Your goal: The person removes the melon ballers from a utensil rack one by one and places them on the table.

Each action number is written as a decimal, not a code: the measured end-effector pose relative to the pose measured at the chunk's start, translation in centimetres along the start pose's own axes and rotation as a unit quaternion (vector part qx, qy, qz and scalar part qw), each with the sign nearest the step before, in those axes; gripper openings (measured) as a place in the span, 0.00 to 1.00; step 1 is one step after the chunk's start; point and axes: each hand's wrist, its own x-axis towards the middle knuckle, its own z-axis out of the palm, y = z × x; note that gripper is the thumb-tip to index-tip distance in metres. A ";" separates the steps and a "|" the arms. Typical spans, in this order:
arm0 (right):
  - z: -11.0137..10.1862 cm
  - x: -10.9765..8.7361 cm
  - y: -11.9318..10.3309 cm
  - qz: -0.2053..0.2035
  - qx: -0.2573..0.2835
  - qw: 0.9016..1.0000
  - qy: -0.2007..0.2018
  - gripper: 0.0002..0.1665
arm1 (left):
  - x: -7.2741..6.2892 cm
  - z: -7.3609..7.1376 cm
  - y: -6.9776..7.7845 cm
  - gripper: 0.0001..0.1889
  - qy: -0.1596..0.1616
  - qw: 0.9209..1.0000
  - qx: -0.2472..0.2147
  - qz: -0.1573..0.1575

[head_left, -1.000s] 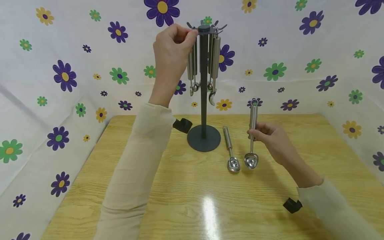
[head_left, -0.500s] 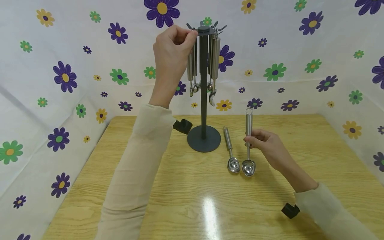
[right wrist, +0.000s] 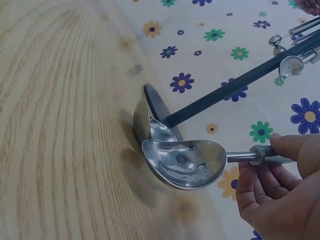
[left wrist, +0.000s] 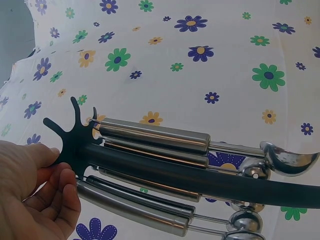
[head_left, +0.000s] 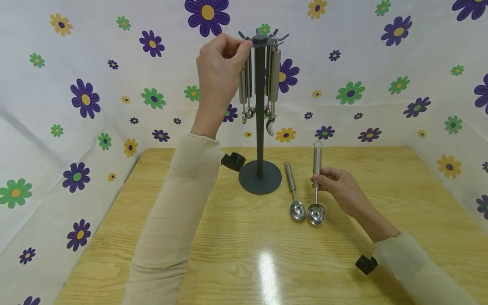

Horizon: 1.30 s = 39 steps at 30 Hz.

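My left hand (head_left: 223, 70) pinches the hooked top of a dark metal utensil stand (head_left: 260, 127) between thumb and fingers. Several steel utensils hang from its hooks, among them a scoop with a curved head (left wrist: 290, 159) and others with small round heads. To the right of the stand, my right hand (head_left: 341, 188) grips a steel ice cream scoop (head_left: 316, 214) by the lower handle, its ring end up and its bowl low over the table. Beside it lies a second ice cream scoop (head_left: 297, 210), handle pointing back. In the right wrist view the held bowl (right wrist: 186, 162) overlaps the other one.
The wooden table (head_left: 213, 258) bears the stand's round base (head_left: 249, 180) near its back edge. A flower-print cloth (head_left: 152, 123) hangs behind and along both sides. Black wrist mounts (head_left: 367, 264) stick out beside both sleeves.
My right hand has lowered the ice cream scoop and moved it slightly left, closer to the lying one. The left hand keeps its pinch on the stand's top.
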 end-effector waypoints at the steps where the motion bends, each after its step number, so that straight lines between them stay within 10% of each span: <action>1: 0.0 0.1 0.1 0.002 -0.001 1.000 0.000 0.31 | 0.0 0.0 0.0 0.10 -0.001 1.000 -0.001 0.000; 39: 0.1 2.6 2.7 0.069 -0.069 0.995 0.018 0.33 | -0.1 0.1 -0.2 0.10 -0.002 1.000 -0.021 -0.002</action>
